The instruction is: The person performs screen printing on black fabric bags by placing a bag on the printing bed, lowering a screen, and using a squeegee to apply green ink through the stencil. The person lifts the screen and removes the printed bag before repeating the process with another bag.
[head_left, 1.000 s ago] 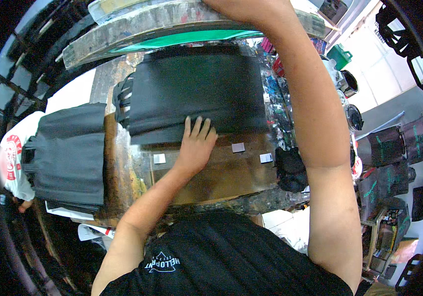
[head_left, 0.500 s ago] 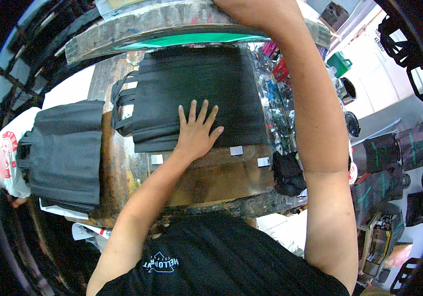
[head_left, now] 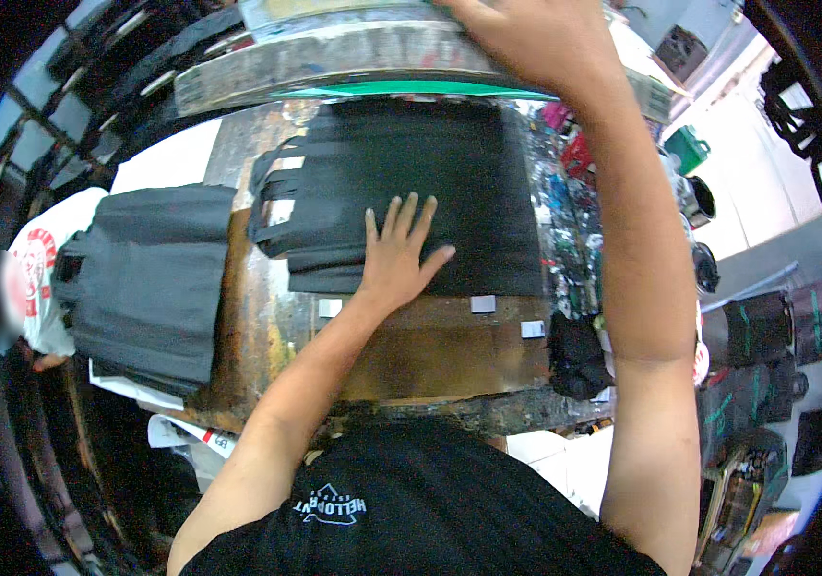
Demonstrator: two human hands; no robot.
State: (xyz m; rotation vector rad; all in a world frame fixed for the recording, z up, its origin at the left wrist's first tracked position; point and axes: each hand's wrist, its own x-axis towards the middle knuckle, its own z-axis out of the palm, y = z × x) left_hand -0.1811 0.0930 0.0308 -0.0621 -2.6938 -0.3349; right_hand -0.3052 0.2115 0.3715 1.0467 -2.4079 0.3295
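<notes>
Middle: the left hand [head_left: 401, 259] lies on the black tote bag [head_left: 430, 168], fingers spread. Top: the right hand [head_left: 543, 40] meets the screen frame [head_left: 334, 65]; can't tell its grip. Worktop [head_left: 459, 360] shows below the bag's edge.

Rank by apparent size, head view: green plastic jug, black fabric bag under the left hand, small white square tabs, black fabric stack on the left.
Black fabric bag
Black fabric stack
Green plastic jug
White square tabs: the three look about alike, so unranked
</notes>
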